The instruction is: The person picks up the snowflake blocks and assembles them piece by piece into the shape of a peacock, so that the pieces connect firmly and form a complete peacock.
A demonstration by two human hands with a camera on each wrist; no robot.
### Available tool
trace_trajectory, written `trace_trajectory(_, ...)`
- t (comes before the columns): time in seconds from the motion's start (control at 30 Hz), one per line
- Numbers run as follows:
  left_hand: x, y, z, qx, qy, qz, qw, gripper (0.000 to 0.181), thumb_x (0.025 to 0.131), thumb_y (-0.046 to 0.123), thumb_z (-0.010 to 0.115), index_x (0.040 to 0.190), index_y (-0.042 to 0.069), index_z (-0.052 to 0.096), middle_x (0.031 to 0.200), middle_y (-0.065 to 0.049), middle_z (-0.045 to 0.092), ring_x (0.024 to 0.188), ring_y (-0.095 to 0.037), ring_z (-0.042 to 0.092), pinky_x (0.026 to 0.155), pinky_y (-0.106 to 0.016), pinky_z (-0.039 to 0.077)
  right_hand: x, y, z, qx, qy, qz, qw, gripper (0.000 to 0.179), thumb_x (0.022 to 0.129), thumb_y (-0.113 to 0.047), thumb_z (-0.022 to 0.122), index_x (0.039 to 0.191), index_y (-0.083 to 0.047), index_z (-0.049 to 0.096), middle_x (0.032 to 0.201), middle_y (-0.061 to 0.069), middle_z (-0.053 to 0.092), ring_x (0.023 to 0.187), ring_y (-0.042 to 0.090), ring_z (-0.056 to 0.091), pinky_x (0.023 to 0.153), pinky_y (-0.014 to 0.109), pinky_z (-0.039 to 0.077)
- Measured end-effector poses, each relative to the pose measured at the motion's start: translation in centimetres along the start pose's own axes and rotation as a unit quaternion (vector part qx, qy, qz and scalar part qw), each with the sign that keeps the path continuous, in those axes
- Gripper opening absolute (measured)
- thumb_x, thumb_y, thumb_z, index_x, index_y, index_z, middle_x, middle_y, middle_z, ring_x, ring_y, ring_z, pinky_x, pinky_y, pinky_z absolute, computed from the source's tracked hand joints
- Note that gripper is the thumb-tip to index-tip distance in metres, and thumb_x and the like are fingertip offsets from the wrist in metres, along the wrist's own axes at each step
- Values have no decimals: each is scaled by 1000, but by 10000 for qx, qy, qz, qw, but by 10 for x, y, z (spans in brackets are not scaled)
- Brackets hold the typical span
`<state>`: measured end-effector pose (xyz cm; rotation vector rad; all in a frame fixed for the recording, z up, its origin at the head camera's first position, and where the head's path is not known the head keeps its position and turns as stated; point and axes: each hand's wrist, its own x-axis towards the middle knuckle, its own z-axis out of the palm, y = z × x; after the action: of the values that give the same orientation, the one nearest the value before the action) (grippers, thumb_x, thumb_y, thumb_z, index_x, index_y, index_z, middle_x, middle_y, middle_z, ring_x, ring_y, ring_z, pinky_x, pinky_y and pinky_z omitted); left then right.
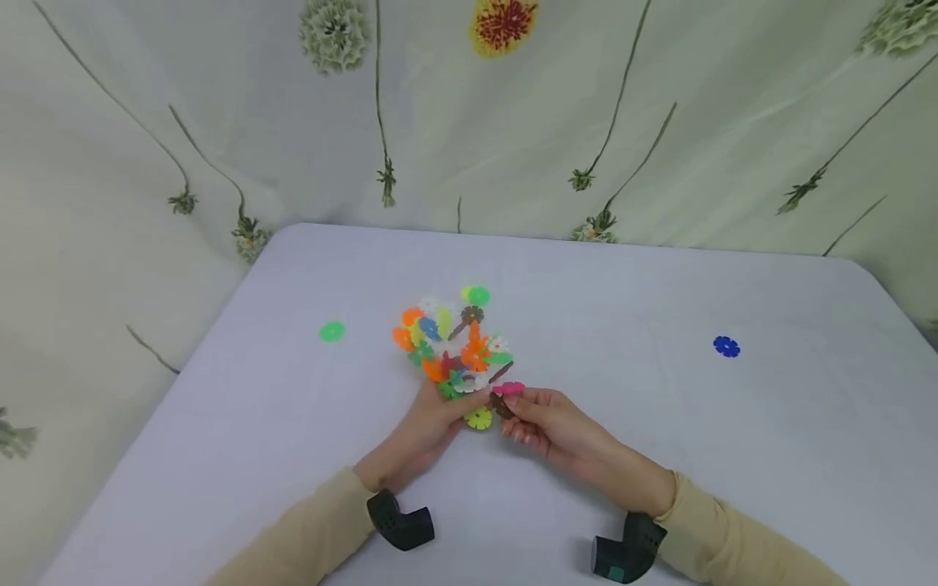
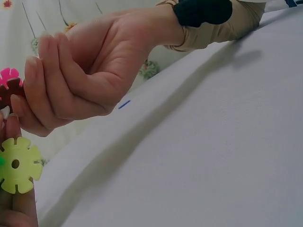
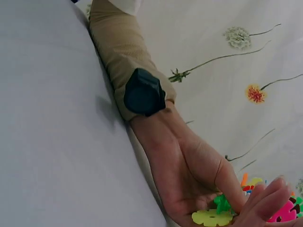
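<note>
A cluster of interlocked plastic snowflake discs (image 1: 474,352) in orange, green, white, blue and brown is held up over the table by my left hand (image 1: 428,423). Its thumb lies across the lower discs. A yellow disc (image 1: 479,418) sticks out below that thumb and shows its notched rim in the left wrist view. With thumb and fingers, my right hand (image 1: 567,431) pinches a brown disc (image 1: 502,405) at the cluster's lower right. A pink disc (image 1: 509,388) sits just above the pinch. Whether the brown disc is joined to the cluster is hidden by the fingers.
On the white table (image 1: 623,325) lie a loose green disc (image 1: 332,331) at the left and a loose dark blue disc (image 1: 727,347) at the right. A flower-printed cloth (image 1: 469,122) hangs behind the table's far edge. Each wrist wears a black camera.
</note>
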<state>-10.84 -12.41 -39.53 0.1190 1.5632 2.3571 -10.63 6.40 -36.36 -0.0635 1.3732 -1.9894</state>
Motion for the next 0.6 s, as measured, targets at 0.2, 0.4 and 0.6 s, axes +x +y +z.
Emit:
trace_trajectory(0.2,-4,3,-3,-20,-155,-15,9999,65,90,5,61,143,17,26,140,-8,39,121,-23,41,99,-34,37,0,-1,3,93,-17,-4,10000,18,99,-7,46,104,7,55,70,3,63,57,3,54,55,11,45)
trace_trajectory(0.4,-4,8,-8,-794,229,-132,9965,61,94,7,56,144,26,26,140,-1,38,120,-19,41,98,-31,38,11,-27,-35,-1946,-247,-433,9796,29,99,-18,49,110,8,54,81,8,63,64,13,56,57,21,47)
trace_trajectory(0.6,2,9,-9,-1470,341,-451,9875,58,97,9,46,146,23,17,140,-1,32,112,-17,41,93,-30,38,-26,-86,-126,-5424,1255,-1192,8221,30,95,-17,57,115,4,55,100,17,58,78,27,57,59,32,48)
